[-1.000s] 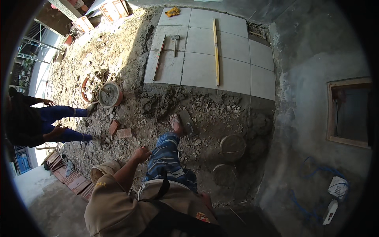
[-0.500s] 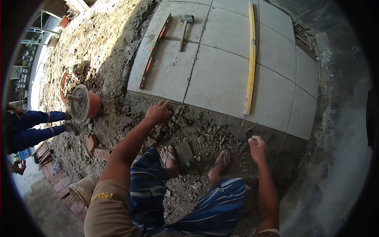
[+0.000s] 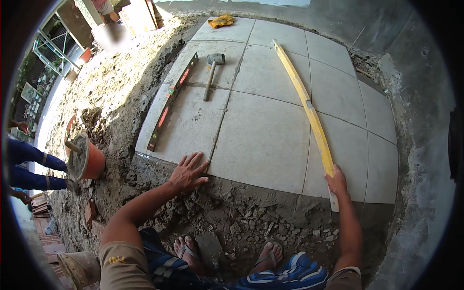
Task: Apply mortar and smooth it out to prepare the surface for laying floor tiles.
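My left hand [image 3: 187, 173] lies with its fingers spread on the near edge of the grey floor tiles [image 3: 261, 130], by a joint between two of them. Closed around the near end of a long yellow straightedge [image 3: 309, 107] is my right hand [image 3: 337, 181]. The bar slants across the tiles, its tip jutting past their front edge. A dark spirit level [image 3: 173, 99] with red and green marks rests along the left tiles. Beside it lies a rubber mallet [image 3: 210, 77] with a black head.
An orange bucket [image 3: 95, 162] of grey mortar stands at left, near a co-worker's blue trousers [image 3: 34, 166]. A yellow cloth [image 3: 221, 21] lies on the far tiles. Rubble [image 3: 270, 224] and a flat grey piece [image 3: 211, 247] lie by my feet. A wall rises at right.
My right hand has taken hold of the straightedge, whose near end has swung right. My left hand's fingers have spread onto the tile edge. The view has shifted toward the far tiles.
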Demonstrator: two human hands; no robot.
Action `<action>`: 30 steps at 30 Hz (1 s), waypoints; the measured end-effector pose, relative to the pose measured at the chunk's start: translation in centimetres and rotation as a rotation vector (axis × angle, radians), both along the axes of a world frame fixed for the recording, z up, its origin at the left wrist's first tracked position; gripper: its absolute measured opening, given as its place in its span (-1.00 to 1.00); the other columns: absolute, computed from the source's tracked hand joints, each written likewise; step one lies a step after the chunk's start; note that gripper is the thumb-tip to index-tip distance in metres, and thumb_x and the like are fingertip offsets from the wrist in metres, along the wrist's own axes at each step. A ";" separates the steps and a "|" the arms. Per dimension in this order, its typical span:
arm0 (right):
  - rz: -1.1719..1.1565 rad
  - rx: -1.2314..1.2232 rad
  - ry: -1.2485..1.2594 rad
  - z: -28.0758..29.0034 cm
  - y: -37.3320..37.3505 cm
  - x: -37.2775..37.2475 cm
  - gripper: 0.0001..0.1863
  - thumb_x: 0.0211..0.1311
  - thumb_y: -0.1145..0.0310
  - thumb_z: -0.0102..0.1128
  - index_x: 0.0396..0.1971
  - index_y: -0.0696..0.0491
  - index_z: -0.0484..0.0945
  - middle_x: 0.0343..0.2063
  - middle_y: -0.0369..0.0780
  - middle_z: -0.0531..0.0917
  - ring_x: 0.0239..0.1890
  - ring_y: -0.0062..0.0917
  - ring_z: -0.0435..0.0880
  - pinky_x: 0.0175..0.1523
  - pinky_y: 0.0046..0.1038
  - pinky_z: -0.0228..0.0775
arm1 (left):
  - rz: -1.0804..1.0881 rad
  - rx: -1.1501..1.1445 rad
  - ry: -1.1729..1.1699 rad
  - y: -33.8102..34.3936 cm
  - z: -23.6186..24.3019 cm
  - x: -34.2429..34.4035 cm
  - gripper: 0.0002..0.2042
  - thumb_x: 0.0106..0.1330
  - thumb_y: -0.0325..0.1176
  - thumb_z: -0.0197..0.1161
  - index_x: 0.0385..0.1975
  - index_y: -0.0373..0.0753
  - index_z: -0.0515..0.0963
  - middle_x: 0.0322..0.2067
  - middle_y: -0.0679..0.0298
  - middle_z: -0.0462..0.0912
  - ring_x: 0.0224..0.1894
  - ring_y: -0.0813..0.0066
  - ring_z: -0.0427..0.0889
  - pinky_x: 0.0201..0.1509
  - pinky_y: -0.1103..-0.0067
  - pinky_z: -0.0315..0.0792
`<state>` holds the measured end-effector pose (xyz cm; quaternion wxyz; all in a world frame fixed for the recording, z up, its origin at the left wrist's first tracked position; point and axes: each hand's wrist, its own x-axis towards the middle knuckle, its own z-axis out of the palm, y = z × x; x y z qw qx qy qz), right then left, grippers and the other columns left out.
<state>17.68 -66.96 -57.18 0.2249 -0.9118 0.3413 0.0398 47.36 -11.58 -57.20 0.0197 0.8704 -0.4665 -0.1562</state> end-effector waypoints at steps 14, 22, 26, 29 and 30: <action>0.146 -0.195 -0.223 1.1 -2.5 10.5 -0.46 0.24 0.15 0.38 0.09 0.19 0.52 0.02 0.03 0.60 0.11 0.00 0.58 0.19 -0.11 0.44 | 0.064 -0.066 0.065 -2.6 0.4 -0.9 -0.15 0.42 0.45 -0.15 0.55 -0.02 0.18 0.57 -0.13 -0.10 0.61 -0.18 -0.14 0.61 0.02 -0.14; 0.289 -0.331 -0.307 2.8 -4.7 9.1 -0.65 0.34 0.34 0.25 -0.05 0.29 0.46 -0.09 0.06 0.53 0.04 0.06 0.53 0.11 -0.07 0.39 | 0.069 -0.037 0.120 -1.8 1.0 -0.8 -0.19 0.47 0.37 -0.09 0.53 -0.11 0.20 0.56 -0.12 -0.03 0.59 -0.18 -0.05 0.62 0.08 -0.08; 0.410 -0.249 -0.270 9.4 -1.5 5.7 -0.67 0.28 0.40 0.28 -0.12 0.32 0.45 -0.16 0.09 0.52 -0.04 0.09 0.52 0.05 -0.07 0.39 | 0.144 -0.270 0.153 -1.0 1.8 0.2 -0.23 0.51 0.26 -0.04 0.49 -0.24 0.21 0.50 -0.10 0.14 0.51 -0.10 0.18 0.55 0.19 0.15; 0.469 -0.179 -0.289 9.2 1.0 3.3 -0.68 0.24 0.44 0.29 -0.17 0.35 0.42 -0.20 0.12 0.50 -0.07 0.12 0.51 0.03 -0.06 0.36 | 0.159 -0.324 0.126 -1.7 2.8 -0.3 -0.31 0.53 0.17 0.00 0.46 -0.24 0.25 0.44 -0.06 0.26 0.43 -0.04 0.33 0.47 0.21 0.28; 0.508 -0.121 -0.314 8.8 2.0 2.9 -0.68 0.23 0.43 0.31 -0.20 0.33 0.42 -0.21 0.12 0.50 -0.08 0.12 0.50 0.01 -0.05 0.36 | 0.110 -0.340 0.141 -2.0 3.1 -0.7 -0.34 0.52 0.13 0.05 0.43 -0.23 0.28 0.40 -0.04 0.32 0.38 -0.04 0.39 0.42 0.21 0.34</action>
